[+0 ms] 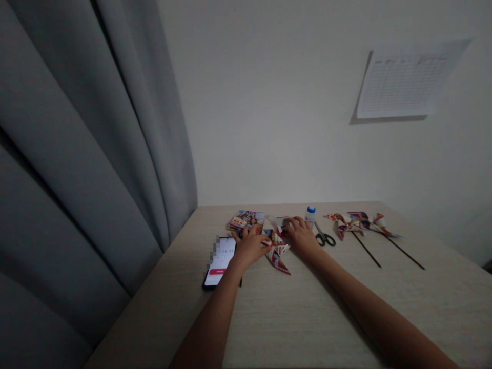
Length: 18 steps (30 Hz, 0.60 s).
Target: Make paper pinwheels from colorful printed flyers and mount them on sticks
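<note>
A printed paper pinwheel (278,260) in red, white and mixed colours lies on the table between my two hands. My left hand (249,249) is at its left side, thumb side against the paper and the other fingers bent toward the stack of printed paper (246,219). From the right, my right hand (302,237) bends its fingers onto the pinwheel's upper part, closed in a pinch. The fingertips are small and partly hidden. A clear, whitish plastic piece (272,220) shows just behind the paper.
Left of my left hand lies a lit phone (220,264). A blue-capped glue bottle (310,215) and black-handled scissors (326,239) sit beyond my right hand. Two finished-looking pinwheels (348,224) on dark sticks (403,252) lie at the right. A grey curtain (96,128) borders the left.
</note>
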### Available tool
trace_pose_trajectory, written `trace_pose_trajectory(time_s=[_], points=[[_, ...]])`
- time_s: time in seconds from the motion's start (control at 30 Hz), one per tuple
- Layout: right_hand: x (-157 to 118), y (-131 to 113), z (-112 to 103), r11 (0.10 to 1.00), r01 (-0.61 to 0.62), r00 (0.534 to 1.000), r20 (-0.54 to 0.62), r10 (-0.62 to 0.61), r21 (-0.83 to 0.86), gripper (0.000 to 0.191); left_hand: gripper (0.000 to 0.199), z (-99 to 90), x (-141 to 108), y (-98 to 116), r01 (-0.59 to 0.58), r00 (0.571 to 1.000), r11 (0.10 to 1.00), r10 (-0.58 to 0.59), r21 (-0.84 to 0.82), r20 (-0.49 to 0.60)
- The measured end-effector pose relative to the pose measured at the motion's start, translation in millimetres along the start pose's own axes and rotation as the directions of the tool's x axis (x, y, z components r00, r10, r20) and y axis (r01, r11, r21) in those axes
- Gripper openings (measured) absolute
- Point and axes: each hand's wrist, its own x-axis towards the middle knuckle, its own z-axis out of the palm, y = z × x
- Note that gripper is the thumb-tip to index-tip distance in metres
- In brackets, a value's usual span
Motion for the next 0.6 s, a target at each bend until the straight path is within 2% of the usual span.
trace_pose_trajectory(time_s=[0.13,0.3,0.6], points=[[0.2,1.1,4.0,1.000,0.002,1.000,-0.018,-0.002,0.025,0.021,0.031,-2.0,-1.1,1.7,0.009,1.000,1.000,-0.009,0.011,0.017],[-0.4,1.3,6.6,0.999,0.020,0.999,-0.036,-0.019,0.030,0.027,0.031,-1.2,-1.4,1.2,-0.006,1.000,1.000,0.006,0.024,-0.005],[-0.9,2.0,3.9,0.999,0.032,0.999,-0.037,-0.030,0.033,0.019,0.031,-2.9,-1.5,3.1,0.007,1.000,1.000,-0.007,0.013,0.013]])
